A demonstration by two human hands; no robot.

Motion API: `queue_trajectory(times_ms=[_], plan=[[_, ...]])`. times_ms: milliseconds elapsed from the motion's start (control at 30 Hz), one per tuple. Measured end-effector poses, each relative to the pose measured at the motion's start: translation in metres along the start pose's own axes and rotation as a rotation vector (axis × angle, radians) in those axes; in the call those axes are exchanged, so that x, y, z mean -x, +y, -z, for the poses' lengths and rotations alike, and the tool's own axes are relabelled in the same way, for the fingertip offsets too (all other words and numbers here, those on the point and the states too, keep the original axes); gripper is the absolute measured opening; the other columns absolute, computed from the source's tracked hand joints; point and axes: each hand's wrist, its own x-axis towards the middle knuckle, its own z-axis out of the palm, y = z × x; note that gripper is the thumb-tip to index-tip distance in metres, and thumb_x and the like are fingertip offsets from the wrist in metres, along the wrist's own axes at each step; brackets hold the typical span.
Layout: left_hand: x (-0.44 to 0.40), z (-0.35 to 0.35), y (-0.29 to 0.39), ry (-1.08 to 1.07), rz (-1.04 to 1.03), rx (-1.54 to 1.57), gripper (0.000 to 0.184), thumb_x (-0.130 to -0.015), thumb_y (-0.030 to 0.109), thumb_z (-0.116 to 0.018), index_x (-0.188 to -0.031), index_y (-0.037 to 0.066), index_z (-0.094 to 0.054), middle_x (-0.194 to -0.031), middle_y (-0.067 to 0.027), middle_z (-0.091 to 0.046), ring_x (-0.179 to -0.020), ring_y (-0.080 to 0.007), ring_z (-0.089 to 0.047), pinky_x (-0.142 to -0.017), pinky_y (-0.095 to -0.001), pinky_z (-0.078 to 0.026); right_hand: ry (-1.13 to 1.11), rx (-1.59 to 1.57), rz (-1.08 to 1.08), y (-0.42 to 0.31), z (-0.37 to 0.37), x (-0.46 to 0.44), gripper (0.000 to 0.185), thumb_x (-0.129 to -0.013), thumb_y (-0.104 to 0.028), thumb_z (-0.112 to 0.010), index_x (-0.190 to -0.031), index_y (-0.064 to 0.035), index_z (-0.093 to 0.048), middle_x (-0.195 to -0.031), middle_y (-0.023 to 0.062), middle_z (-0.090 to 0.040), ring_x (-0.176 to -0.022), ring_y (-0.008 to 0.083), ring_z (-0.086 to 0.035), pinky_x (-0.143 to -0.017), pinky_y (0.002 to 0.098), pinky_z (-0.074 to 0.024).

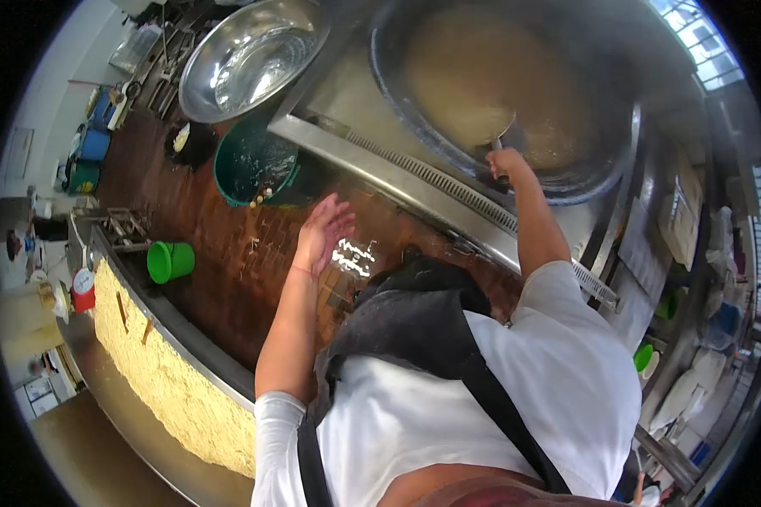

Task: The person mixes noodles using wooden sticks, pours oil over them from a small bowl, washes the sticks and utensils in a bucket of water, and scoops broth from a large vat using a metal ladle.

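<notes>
My right hand (506,160) grips the dark handle of a metal ladle (506,127) at the near rim of a large steaming pot (393,93). The ladle's head reaches over the cloudy, brownish liquid (473,72); steam blurs its exact shape. My left hand (325,232) hangs in the air over the floor, fingers spread, holding nothing. Beyond it stands a dark green tub (228,169) with water in it.
A wide shiny steel bowl (203,84) is tilted beside the steel stove edge (355,160). On the wet brick floor (220,270) sits a bright green bucket (170,261). A long trough at lower left holds a pale yellow crumbly mass (161,372).
</notes>
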Motion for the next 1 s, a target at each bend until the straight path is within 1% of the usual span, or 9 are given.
queue_trajectory(times_ms=[67,167,267,367,567,700,800,900,1000], plan=[[-0.003,0.004,-0.001,-0.007,0.010,0.009,0.075,-0.099,0.053,-0.047,-0.151,0.004,-0.026,-0.146,-0.0189,-0.042,-0.122,-0.0300,-0.050,-0.102,-0.0453,-0.043,-0.076,-0.262,0.042,-0.008,-0.007,0.014,0.019,-0.084,-0.016,-0.066,-0.070,-0.0048,-0.059,-0.059,0.0042,-0.055,-0.050,0.0175,-0.054,-0.047,0.0348,-0.0457],[-0.003,-0.002,0.005,-0.006,-0.013,0.068,0.081,-0.098,0.060,-0.044,-0.152,0.003,-0.024,-0.144,-0.0206,-0.044,-0.120,-0.0305,-0.051,-0.101,-0.0449,-0.044,-0.191,-0.468,0.050,-0.014,-0.015,0.020,0.008,-0.088,-0.010,-0.063,-0.088,-0.0027,-0.061,-0.062,0.0015,-0.053,-0.048,0.0134,-0.051,-0.043,0.0312,-0.0450],[-0.003,-0.003,0.014,0.015,-0.023,0.110,0.083,-0.096,0.062,-0.042,-0.152,0.003,-0.024,-0.141,-0.0197,-0.047,-0.119,-0.0311,-0.052,-0.100,-0.0452,-0.044,-0.239,-0.460,0.070,-0.041,-0.032,0.049,0.012,-0.089,-0.010,-0.062,-0.095,-0.0033,-0.055,-0.065,0.0014,-0.053,-0.048,0.0111,-0.050,-0.042,0.0296,-0.0451],[-0.004,-0.001,0.020,0.007,-0.051,0.114,0.084,-0.096,0.064,-0.041,-0.151,0.003,-0.024,-0.139,-0.0188,-0.048,-0.118,-0.0311,-0.053,-0.099,-0.0453,-0.045,-0.244,-0.389,0.163,-0.075,-0.051,0.074,0.013,-0.089,-0.011,-0.063,-0.094,-0.0052,-0.052,-0.065,0.0016,-0.053,-0.048,0.0111,-0.051,-0.041,0.0297,-0.0453],[-0.006,0.008,0.013,0.008,-0.062,0.133,0.082,-0.096,0.065,-0.038,-0.150,0.004,-0.027,-0.137,-0.0169,-0.050,-0.115,-0.0293,-0.055,-0.098,-0.0444,-0.045,-0.134,-0.163,0.313,-0.133,-0.094,0.091,0.020,-0.085,-0.016,-0.065,-0.095,-0.0036,-0.053,-0.066,0.0024,-0.054,-0.049,0.0122,-0.051,-0.042,0.0297,-0.0451],[0.001,0.009,0.008,0.045,-0.038,0.138,0.080,-0.097,0.064,-0.038,-0.149,0.004,-0.031,-0.135,-0.0165,-0.051,-0.113,-0.0287,-0.055,-0.097,-0.0433,-0.046,-0.072,0.007,0.438,-0.157,-0.114,0.083,0.028,-0.084,-0.018,-0.064,-0.098,0.0025,-0.051,-0.069,0.0082,-0.058,-0.053,0.0175,-0.059,-0.046,0.0368,-0.0481],[0.001,0.014,0.006,0.042,-0.042,0.151,0.080,-0.098,0.063,-0.038,-0.149,0.002,-0.030,-0.139,-0.0185,-0.048,-0.114,-0.0286,-0.055,-0.095,-0.0425,-0.047,-0.016,0.200,0.471,-0.176,-0.127,0.076,0.036,-0.083,-0.018,-0.063,-0.102,0.0085,-0.050,-0.079,0.0241,-0.066,-0.063,0.0272,-0.070,-0.054,0.0411,-0.0533],[0.002,0.019,0.008,0.042,-0.046,0.153,0.080,-0.098,0.062,-0.039,-0.149,0.002,-0.030,-0.140,-0.0186,-0.048,-0.113,-0.0279,-0.055,-0.093,-0.0417,-0.048,0.053,0.293,0.408,-0.194,-0.139,0.084,0.043,-0.084,-0.022,-0.064,-0.107,0.0103,-0.048,-0.093,0.0315,-0.067,-0.079,0.0363,-0.072,-0.067,0.0447,-0.0563],[0.002,0.020,0.012,0.050,-0.053,0.162,0.079,-0.098,0.062,-0.039,-0.148,0.003,-0.032,-0.139,-0.0177,-0.048,-0.113,-0.0274,-0.056,-0.093,-0.0414,-0.048,0.254,0.489,0.505,-0.192,-0.158,0.072,0.042,-0.086,-0.021,-0.062,-0.111,0.0091,-0.047,-0.097,0.0318,-0.067,-0.089,0.0410,-0.069,-0.077,0.0474,-0.0555]])
